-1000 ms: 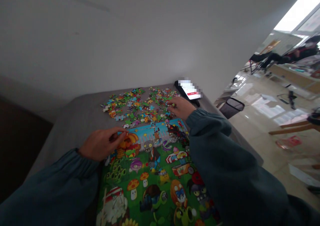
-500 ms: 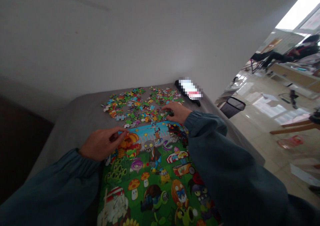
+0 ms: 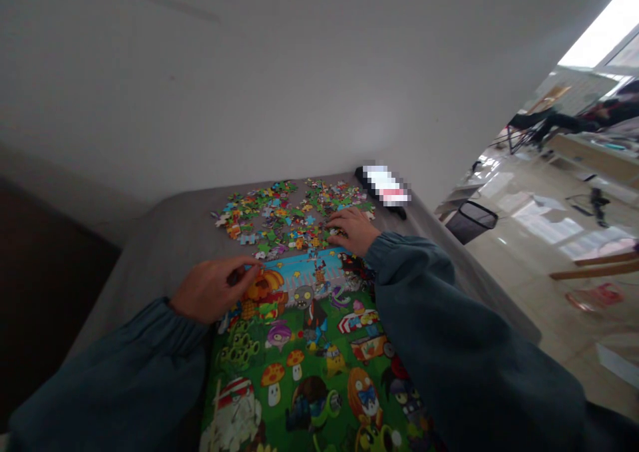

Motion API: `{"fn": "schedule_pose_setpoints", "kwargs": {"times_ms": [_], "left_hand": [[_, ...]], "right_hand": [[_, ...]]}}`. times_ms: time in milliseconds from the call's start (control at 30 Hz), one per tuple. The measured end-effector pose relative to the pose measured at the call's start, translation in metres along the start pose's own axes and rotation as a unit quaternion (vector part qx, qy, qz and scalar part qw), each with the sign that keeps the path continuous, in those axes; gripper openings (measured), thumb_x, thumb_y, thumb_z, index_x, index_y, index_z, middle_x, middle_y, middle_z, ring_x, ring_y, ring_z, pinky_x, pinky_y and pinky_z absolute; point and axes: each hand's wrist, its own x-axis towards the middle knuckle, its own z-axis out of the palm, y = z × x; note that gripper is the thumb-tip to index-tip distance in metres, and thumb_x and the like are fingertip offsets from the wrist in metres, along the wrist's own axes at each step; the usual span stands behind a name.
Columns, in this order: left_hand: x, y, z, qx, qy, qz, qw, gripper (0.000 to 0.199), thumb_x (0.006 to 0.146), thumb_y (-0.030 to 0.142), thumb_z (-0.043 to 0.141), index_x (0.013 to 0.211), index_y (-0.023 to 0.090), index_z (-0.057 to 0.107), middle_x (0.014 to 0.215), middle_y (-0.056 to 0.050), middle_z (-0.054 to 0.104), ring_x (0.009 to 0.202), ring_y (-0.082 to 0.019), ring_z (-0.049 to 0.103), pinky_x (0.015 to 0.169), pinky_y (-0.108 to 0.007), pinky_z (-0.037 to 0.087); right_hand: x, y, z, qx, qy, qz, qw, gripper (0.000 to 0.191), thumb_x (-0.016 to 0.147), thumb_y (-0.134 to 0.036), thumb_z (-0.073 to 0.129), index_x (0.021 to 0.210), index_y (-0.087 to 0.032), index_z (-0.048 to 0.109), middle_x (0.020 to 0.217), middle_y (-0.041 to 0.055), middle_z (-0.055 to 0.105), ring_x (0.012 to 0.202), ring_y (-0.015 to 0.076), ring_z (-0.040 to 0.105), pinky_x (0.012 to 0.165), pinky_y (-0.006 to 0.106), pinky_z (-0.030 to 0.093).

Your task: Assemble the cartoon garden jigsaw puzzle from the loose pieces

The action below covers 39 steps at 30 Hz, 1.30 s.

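My left hand [image 3: 217, 289] is at the upper left corner of a colourful cartoon picture sheet [image 3: 319, 319]. Its thumb and forefinger press together by the blue top edge; whatever lies between them is too small to make out. Beyond that edge lie loose jigsaw pieces [image 3: 272, 216], spread in a ring-like heap. Over the right part of this heap rests my right hand [image 3: 353, 231], palm down, with its bent fingers apart and their tips on or just above the pieces. My right sleeve covers part of the picture's right side.
A phone [image 3: 387, 187] with a lit, blurred screen lies at the back right of the grey-covered table [image 3: 150, 239]. Behind rises a pale wall [image 3: 299, 72]. To the right, on the tiled floor, stands a dark mesh bin [image 3: 469, 222]; a seated person [image 3: 594, 116] is farther back.
The whole view has shifted slightly. My right hand has flattened over the pieces, its fingers lower than before. My left hand keeps its pinch at the picture's corner.
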Motion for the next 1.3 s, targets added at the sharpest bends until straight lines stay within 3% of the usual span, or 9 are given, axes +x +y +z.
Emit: {"fn": "schedule_pose_setpoints", "kwargs": {"times_ms": [133,267,467,567,633,767,900,1133,1300], "left_hand": [[0.004,-0.001,0.003,-0.014,0.051,0.050,0.997,0.045,0.090,0.050,0.042,0.101,0.018,0.072,0.100,-0.011,0.074,0.095,-0.026,0.065,0.089,-0.039,0.049],[0.006,0.000,0.001,-0.037,0.055,0.044,0.997,0.042,0.089,0.050,0.046,0.103,0.019,0.071,0.103,-0.011,0.072,0.101,-0.028,0.063,0.096,-0.043,0.047],[-0.005,0.033,-0.010,-0.170,0.010,-0.017,0.985,0.046,0.089,0.055,0.052,0.117,0.021,0.065,0.099,-0.007,0.075,0.076,-0.020,0.067,0.068,-0.031,0.054],[-0.011,0.047,-0.007,-0.225,-0.012,-0.025,0.974,0.045,0.086,0.055,0.057,0.115,0.021,0.065,0.092,-0.005,0.077,0.068,-0.018,0.067,0.062,-0.029,0.053],[-0.011,0.047,-0.002,-0.244,-0.015,-0.035,0.969,0.042,0.086,0.053,0.058,0.111,0.021,0.067,0.087,-0.004,0.077,0.068,-0.019,0.069,0.064,-0.030,0.054],[-0.006,0.034,0.003,-0.247,0.022,-0.079,0.965,0.042,0.086,0.053,0.057,0.111,0.020,0.068,0.088,-0.006,0.075,0.074,-0.021,0.070,0.070,-0.033,0.057],[-0.003,0.024,0.003,-0.288,0.064,-0.114,0.949,0.049,0.082,0.054,0.059,0.115,0.017,0.064,0.095,-0.009,0.071,0.083,-0.023,0.070,0.076,-0.036,0.058],[0.001,0.028,0.000,-0.399,0.034,-0.160,0.902,0.061,0.071,0.049,0.069,0.121,0.016,0.055,0.093,-0.004,0.063,0.075,-0.019,0.069,0.074,-0.037,0.059],[0.001,0.027,0.000,-0.420,0.016,-0.160,0.893,0.060,0.070,0.045,0.072,0.121,0.018,0.055,0.095,-0.003,0.062,0.076,-0.019,0.068,0.078,-0.039,0.059]], "right_hand": [[0.002,0.001,0.000,0.026,0.017,-0.014,0.999,0.022,0.086,-0.031,0.069,0.106,-0.022,0.072,0.123,0.0072,0.065,0.121,0.0276,0.049,0.104,0.047,0.037],[0.004,-0.002,-0.007,0.095,0.035,-0.041,0.994,0.019,0.091,-0.015,0.059,0.102,-0.020,0.073,0.107,0.0085,0.071,0.106,0.0235,0.060,0.098,0.044,0.044],[-0.006,-0.052,-0.010,0.383,-0.037,-0.081,0.919,0.032,0.083,-0.019,0.071,0.114,-0.019,0.065,0.088,0.0020,0.071,0.076,0.0131,0.067,0.071,0.028,0.056],[-0.012,-0.080,-0.004,0.440,-0.071,-0.127,0.886,0.032,0.080,-0.022,0.075,0.110,-0.018,0.065,0.083,0.0004,0.070,0.072,0.0121,0.067,0.068,0.026,0.056],[-0.012,-0.086,0.001,0.420,-0.045,-0.133,0.896,0.030,0.083,-0.023,0.072,0.112,-0.018,0.065,0.090,0.0024,0.071,0.077,0.0130,0.068,0.073,0.028,0.057],[-0.006,-0.075,0.013,0.217,0.055,-0.112,0.968,0.030,0.091,-0.023,0.062,0.120,-0.015,0.065,0.123,0.0122,0.066,0.117,0.0230,0.058,0.103,0.044,0.045],[-0.003,-0.064,0.021,0.069,0.018,-0.106,0.992,0.029,0.093,-0.026,0.058,0.120,-0.019,0.068,0.134,0.0092,0.061,0.130,0.0279,0.047,0.109,0.050,0.037],[0.001,-0.060,0.021,0.106,0.029,-0.065,0.992,0.028,0.092,-0.019,0.058,0.119,-0.020,0.068,0.115,0.0084,0.070,0.111,0.0228,0.056,0.100,0.041,0.043],[0.004,-0.055,0.025,0.168,0.056,-0.078,0.981,0.033,0.086,-0.010,0.062,0.117,-0.020,0.066,0.112,0.0078,0.069,0.106,0.0211,0.058,0.098,0.040,0.044]]}}
